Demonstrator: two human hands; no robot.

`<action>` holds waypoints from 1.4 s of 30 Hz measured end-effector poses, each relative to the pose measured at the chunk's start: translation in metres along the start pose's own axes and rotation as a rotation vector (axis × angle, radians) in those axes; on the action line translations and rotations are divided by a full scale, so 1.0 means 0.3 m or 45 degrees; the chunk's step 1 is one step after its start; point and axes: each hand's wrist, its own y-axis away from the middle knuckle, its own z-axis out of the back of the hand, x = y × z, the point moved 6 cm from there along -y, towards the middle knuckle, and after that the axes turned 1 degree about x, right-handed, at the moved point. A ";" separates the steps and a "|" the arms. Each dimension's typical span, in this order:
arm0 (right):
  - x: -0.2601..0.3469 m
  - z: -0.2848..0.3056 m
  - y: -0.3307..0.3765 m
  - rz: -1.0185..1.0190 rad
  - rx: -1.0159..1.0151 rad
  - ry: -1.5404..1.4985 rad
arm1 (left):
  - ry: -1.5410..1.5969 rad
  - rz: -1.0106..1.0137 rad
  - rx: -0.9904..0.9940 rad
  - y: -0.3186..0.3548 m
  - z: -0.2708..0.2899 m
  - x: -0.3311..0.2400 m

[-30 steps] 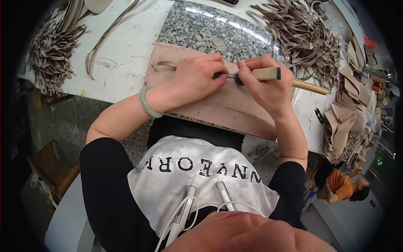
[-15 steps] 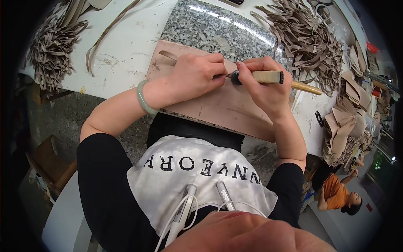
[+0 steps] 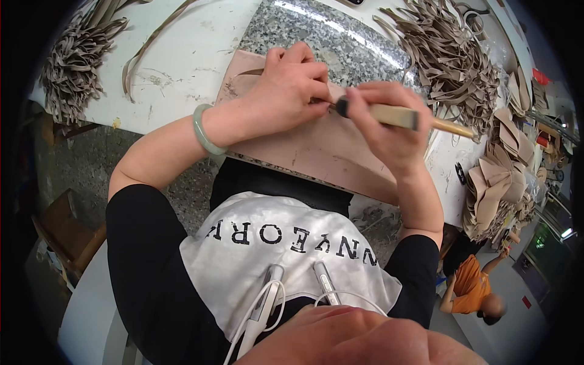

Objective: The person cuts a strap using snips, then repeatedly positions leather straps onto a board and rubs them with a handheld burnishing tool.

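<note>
My left hand [image 3: 291, 91], with a pale green bangle [image 3: 205, 129] at its wrist, presses on a pinkish board [image 3: 316, 149]. Its fingers are curled and pinched, and a narrow brown strip [image 3: 250, 72] comes out from under it on the far side. My right hand [image 3: 395, 125] grips a tool with a thick pale handle [image 3: 392, 115] and a black collar [image 3: 342, 106]. Its thin tip meets the left fingertips, where the contact is too small to make out. A yellowish wooden handle [image 3: 453, 126] also sticks out behind the right hand; whether it belongs to the same tool I cannot tell.
The board lies partly over a speckled granite slab [image 3: 316, 42] on a white table [image 3: 182, 67]. Bundles of brown strips lie at left [image 3: 73, 79] and right [image 3: 453, 67]. Stacked tan pieces [image 3: 496, 188] sit farther right. Another person in orange [image 3: 471, 286] is beyond.
My left hand has shifted slightly, its knuckles raised farther up the board. My right hand has turned a little and is blurred, still gripping the tool. The view has shifted slightly.
</note>
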 end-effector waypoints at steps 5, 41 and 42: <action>-0.049 -0.038 0.033 -0.084 0.001 -0.121 | 0.111 0.032 0.067 0.021 -0.014 0.040; -0.044 -0.065 0.026 -0.227 0.023 -0.155 | 0.292 0.138 0.203 -0.007 0.000 0.072; -0.051 -0.067 0.029 -0.208 0.027 -0.177 | 0.291 0.141 0.202 -0.005 0.001 0.075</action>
